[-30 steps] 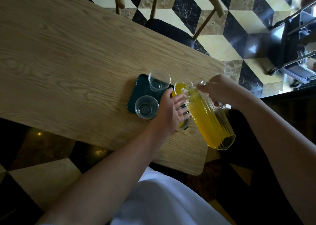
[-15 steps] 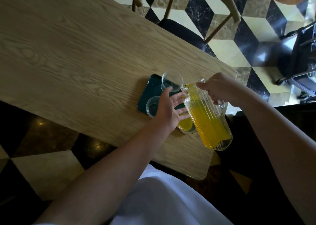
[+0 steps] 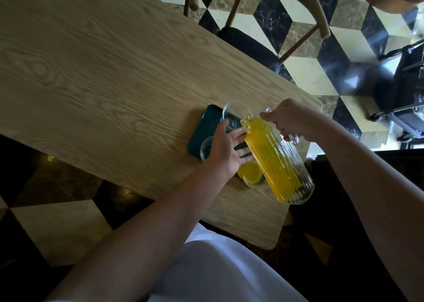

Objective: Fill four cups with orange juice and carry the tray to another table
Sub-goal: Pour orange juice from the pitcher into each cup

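Observation:
A dark green tray lies near the right end of the wooden table. An empty clear cup stands at the tray's far side, and another empty cup at its near left, partly behind my left hand. That hand rests flat on the tray with fingers spread, holding nothing. A cup full of orange juice sits at the near right. My right hand grips the handle of a ribbed glass pitcher of juice, tilted with its spout over the far empty cup. A fourth cup is hidden.
A wooden chair with a dark seat stands past the table's far edge. A black wheeled cart is on the checkered floor at the right. The table's right end is close behind the pitcher.
The pitcher has swung left from the filled far-right cup to the far empty cup, tilting further. My left hand slid left across the tray, uncovering the filled near cup.

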Demonstrator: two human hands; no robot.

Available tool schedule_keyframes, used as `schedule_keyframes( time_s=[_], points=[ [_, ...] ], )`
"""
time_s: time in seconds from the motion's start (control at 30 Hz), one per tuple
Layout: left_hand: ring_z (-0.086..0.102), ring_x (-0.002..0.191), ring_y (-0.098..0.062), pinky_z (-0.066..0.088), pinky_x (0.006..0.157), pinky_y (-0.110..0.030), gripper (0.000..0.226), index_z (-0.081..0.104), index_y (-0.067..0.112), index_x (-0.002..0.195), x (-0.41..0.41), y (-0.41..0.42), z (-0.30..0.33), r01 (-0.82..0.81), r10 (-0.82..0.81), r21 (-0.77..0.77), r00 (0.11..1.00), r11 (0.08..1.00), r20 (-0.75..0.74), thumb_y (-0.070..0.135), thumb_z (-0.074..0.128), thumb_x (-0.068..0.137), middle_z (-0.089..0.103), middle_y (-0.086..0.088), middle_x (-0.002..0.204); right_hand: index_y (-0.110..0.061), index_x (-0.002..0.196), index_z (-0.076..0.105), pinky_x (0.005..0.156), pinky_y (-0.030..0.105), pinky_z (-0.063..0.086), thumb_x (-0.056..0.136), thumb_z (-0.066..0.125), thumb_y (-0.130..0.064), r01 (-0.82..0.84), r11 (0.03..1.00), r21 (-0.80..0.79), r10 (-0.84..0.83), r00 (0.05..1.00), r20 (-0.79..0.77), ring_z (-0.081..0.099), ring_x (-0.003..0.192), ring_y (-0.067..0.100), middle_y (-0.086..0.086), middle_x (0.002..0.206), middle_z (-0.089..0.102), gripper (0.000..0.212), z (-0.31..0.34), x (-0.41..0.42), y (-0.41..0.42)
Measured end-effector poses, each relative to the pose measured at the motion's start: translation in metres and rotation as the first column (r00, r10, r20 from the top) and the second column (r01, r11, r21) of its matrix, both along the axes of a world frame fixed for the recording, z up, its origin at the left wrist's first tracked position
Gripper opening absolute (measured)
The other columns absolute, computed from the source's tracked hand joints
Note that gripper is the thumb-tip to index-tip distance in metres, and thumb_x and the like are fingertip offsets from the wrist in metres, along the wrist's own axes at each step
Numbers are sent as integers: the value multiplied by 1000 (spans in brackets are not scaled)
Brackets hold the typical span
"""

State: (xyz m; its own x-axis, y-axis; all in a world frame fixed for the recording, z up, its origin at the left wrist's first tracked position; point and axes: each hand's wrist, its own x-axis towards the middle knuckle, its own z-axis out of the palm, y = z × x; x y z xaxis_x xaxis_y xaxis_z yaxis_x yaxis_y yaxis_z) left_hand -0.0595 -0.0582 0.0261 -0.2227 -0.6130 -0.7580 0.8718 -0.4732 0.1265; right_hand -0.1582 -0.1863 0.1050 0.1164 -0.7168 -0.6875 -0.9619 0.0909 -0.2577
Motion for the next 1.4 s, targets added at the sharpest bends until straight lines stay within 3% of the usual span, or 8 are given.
schedule_keyframes(
  time_s=[0.17, 0.5, 0.6, 0.73, 1.03, 1.27, 1.4],
  points=[
    [55, 128, -45, 40, 109, -63, 66, 56, 7, 142, 3, 0, -4, -11, 11, 4, 1000, 1000, -19, 57, 33, 103, 59, -16, 143, -9, 59, 54, 49, 25, 40, 94, 65, -34, -18, 1000, 16, 18, 999, -37, 46, 36, 18, 3, 44, 50, 44, -2, 8, -3],
    [59, 123, -43, 44, 104, -61, 67, 55, 8, 143, 7, 0, -8, -30, 29, -10, 999, 1000, -39, 57, 32, 103, 59, -17, 142, -11, 67, 53, 41, 21, 41, 94, 61, -40, -62, 998, 24, 64, 995, -79, 51, 43, 16, 7, 58, 55, 40, -2, 12, -6],
    [59, 123, -44, 44, 106, -62, 67, 55, 8, 143, 7, 0, -9, -32, 32, -4, 999, 999, -43, 57, 32, 104, 58, -17, 143, -13, 64, 53, 50, 25, 42, 98, 61, -30, -80, 996, 50, 84, 994, -77, 49, 45, 21, 9, 57, 52, 39, 0, 17, -5],
    [58, 125, -44, 44, 107, -62, 68, 53, 8, 145, 6, 0, -12, -26, 26, -4, 999, 1000, -41, 57, 32, 103, 56, -17, 145, -4, 65, 55, 51, 30, 40, 94, 67, -32, 46, 997, 63, -43, 998, -52, 45, 41, 20, 9, 53, 49, 42, -2, 20, -6],
    [60, 122, -42, 44, 107, -62, 67, 54, 10, 144, 2, 0, -20, -29, 29, 14, 999, 999, -29, 58, 35, 102, 62, -16, 137, -7, 63, 56, 50, 30, 40, 91, 69, -39, 41, 997, 69, -36, 996, -79, 46, 37, 19, 4, 43, 50, 44, -12, 18, -10],
    [61, 120, -42, 45, 106, -63, 66, 56, 11, 143, 2, -1, -20, -32, 32, 20, 999, 999, -30, 57, 37, 101, 64, -16, 134, -6, 64, 54, 49, 27, 39, 93, 67, -37, 25, 997, 79, -18, 996, -91, 45, 38, 19, 9, 52, 51, 45, -8, 22, -9],
    [59, 124, -43, 43, 107, -63, 66, 55, 10, 143, 3, -2, -21, -33, 34, 29, 999, 999, -31, 58, 37, 102, 62, -16, 137, -6, 65, 55, 38, 19, 35, 94, 65, -37, -6, 998, 68, 14, 993, -114, 43, 28, 15, 7, 51, 51, 44, -5, 25, -8]
  ],
)
